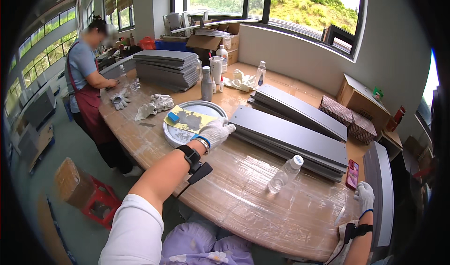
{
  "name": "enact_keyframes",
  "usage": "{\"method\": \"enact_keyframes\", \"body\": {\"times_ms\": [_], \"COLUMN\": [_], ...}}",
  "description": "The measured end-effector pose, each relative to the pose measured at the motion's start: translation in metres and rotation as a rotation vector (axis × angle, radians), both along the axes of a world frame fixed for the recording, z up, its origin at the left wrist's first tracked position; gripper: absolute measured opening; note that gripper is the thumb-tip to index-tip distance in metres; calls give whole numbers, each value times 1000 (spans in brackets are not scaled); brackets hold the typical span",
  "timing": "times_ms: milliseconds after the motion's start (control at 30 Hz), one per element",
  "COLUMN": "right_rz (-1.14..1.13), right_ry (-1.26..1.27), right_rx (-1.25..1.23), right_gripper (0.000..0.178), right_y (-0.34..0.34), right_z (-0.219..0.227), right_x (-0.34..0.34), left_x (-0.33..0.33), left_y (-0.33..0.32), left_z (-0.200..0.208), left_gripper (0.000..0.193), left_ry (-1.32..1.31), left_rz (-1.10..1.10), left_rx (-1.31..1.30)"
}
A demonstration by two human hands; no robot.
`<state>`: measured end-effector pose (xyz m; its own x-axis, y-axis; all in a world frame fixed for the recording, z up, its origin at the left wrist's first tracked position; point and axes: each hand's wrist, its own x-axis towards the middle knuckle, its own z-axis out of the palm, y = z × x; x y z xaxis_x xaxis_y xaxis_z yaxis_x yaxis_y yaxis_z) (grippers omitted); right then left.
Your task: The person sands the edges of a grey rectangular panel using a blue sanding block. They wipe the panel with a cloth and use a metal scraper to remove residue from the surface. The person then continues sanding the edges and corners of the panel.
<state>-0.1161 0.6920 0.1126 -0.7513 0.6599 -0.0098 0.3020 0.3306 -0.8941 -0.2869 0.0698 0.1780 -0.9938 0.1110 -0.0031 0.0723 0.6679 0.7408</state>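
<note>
My left hand [216, 132], in a white glove, is at the left end of a stack of long grey panels [290, 136]. Its fingers reach toward the top panel's end and appear loosely apart; whether they touch it I cannot tell. Beside it, a round metal lid [171, 133] carries a yellow sheet [205, 119] with grey paste, and a blue block [173, 117]. My right hand [364, 197], also gloved, is between a red-cased phone [352, 175] and a grey panel [385, 194] at the table's right side. The fingers look loosely bent, with nothing visible in them.
A clear bottle [285, 174] stands near the front of the wrapped table [234, 185]. Behind are a grey bottle [206, 83], a white cup [216, 68], gloves [241, 80] and another panel stack [166, 68]. A co-worker [86, 82] stands at left, near a red stool [99, 201].
</note>
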Motion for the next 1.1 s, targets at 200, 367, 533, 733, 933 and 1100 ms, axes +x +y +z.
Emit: {"method": "enact_keyframes", "body": {"times_ms": [200,367,533,733,933,1100], "right_rz": [120,-40,129,-62,-14,36], "right_ry": [-224,-139,-138,-124,-359,-175], "right_rx": [236,747,395,824,780,100], "right_gripper": [31,33,31,42,42,34], "right_y": [-46,-6,-23,-10,-59,-64], "right_z": [-20,-37,-16,-31,-4,-16], "right_x": [-107,-116,-126,-144,-118,-97], "left_x": [-69,-108,-123,-137,-135,-132], "left_y": [-6,17,13,10,3,-12], "left_z": [-46,-52,-63,-75,-74,-78], "left_gripper": [62,59,61,53,59,47], "left_ry": [40,-41,-25,-44,-16,-136], "left_rz": [124,46,157,187,202,207], "left_rx": [-202,-247,-247,-107,-86,488]}}
